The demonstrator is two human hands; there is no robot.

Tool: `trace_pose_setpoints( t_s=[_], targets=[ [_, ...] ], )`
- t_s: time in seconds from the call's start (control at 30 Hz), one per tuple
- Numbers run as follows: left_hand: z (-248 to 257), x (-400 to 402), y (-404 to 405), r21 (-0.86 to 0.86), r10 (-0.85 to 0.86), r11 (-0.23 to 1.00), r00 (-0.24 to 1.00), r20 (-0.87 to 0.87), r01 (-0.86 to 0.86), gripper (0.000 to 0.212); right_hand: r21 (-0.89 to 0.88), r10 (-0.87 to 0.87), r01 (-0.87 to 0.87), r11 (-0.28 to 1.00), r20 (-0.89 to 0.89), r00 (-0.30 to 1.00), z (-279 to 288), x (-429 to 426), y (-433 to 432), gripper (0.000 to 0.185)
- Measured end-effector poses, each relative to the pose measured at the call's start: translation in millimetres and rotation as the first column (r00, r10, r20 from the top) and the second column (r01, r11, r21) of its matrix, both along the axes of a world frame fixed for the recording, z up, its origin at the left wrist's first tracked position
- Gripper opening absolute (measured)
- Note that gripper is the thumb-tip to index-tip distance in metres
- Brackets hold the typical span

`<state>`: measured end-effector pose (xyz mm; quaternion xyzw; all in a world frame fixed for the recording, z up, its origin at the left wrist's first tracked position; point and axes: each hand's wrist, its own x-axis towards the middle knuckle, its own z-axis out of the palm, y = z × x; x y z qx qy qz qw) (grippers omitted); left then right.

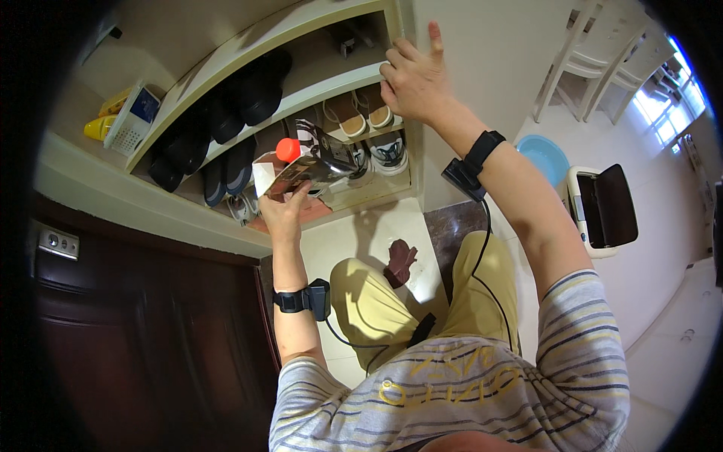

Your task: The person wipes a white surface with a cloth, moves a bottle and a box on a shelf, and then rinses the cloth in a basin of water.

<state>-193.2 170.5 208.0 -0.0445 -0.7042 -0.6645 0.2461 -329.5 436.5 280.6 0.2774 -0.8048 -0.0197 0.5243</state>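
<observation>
My left hand (282, 212) grips a dark printed packet (325, 164) from below, thumb on its side. The packet is held tilted in front of the lower shelves, and a round red cap (288, 150) and a white flap show at its near end. Higher up, my right hand (415, 82) is at the right upright of a cream shoe cabinet (333, 70). Its little finger points up and the other fingers are curled; whether they hold or touch anything is hidden. Several pairs of shoes (387, 152) stand on the shelves behind the packet.
A crumpled maroon cloth (400, 263) lies on the tiles before my knees. To the right are a blue basin (542, 158) and a bin (601, 212) with its lid raised. A dark door (152, 339) is at the left. White chairs (593, 62) stand far right.
</observation>
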Motion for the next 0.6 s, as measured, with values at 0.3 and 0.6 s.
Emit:
trace_pose_setpoints(
  t_s=[0.3, 0.6],
  targets=[
    [39, -54, 14, -0.247, 0.162, 0.939, 0.941, -0.297, -0.24, 0.054, 0.036, -0.033, 0.032, 0.999, 0.039, 0.999, 3, -1, 2, 0.015],
    [67, -105, 43, -0.284, 0.019, 0.921, 0.76, -0.65, -0.265, 0.053, 0.056, -0.025, 0.021, 0.998, 0.08, 0.996, 6, 1, 3, 0.016]
  ],
)
